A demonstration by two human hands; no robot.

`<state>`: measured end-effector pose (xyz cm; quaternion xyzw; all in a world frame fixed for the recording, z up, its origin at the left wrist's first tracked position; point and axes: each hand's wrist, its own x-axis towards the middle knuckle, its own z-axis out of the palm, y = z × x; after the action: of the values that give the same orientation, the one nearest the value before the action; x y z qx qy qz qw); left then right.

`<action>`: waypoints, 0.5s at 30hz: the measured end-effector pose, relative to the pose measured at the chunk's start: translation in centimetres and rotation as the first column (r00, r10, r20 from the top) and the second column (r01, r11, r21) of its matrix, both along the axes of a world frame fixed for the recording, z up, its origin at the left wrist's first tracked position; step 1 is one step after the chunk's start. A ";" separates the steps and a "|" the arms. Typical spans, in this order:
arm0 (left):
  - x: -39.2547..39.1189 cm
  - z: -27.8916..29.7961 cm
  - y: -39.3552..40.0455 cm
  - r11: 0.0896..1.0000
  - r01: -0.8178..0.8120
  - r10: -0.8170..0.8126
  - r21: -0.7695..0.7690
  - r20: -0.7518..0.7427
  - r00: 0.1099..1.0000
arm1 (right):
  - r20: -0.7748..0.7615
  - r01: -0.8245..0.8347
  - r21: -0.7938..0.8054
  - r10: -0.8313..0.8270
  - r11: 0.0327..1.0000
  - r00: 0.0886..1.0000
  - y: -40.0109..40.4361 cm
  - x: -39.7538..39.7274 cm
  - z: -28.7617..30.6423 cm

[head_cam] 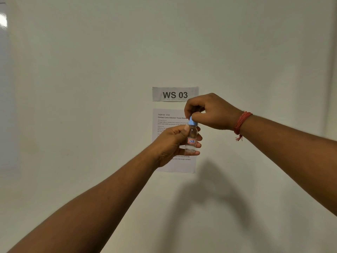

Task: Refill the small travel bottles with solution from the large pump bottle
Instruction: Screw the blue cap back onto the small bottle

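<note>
blue cap pinched by right hand, left hand holding bottle

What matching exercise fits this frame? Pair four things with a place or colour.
Things:
1. cap
2. bottle
3. thread
4. sign

Descriptions:
A. reads WS 03, on the wall
B. red, round the right wrist
C. blue, pinched by the right hand
D. clear, label 7B, held by the left hand

Pairs: 1-C, 2-D, 3-B, 4-A
</note>
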<state>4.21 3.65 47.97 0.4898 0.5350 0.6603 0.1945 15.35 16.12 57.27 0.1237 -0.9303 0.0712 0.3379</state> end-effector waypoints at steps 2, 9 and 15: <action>0.0 0.0 0.0 1.000 -0.001 0.001 0.001 -0.002 1.000 | 0.003 -0.006 -0.009 0.006 1.000 1.000 0.1 0.1 0.0; 0.0 0.1 0.0 1.000 0.014 -0.014 0.005 -0.014 1.000 | -0.026 -0.026 -0.021 0.026 0.999 0.999 0.3 0.0 0.1; -0.1 -0.2 -0.1 1.000 0.031 -0.031 0.008 -0.007 1.000 | -0.042 -0.038 -0.046 0.036 0.998 0.998 0.7 0.2 0.0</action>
<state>4.08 3.58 47.75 0.5012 0.5255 0.6576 0.2006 15.53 16.82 57.30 0.1343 -0.9187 0.0966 0.3585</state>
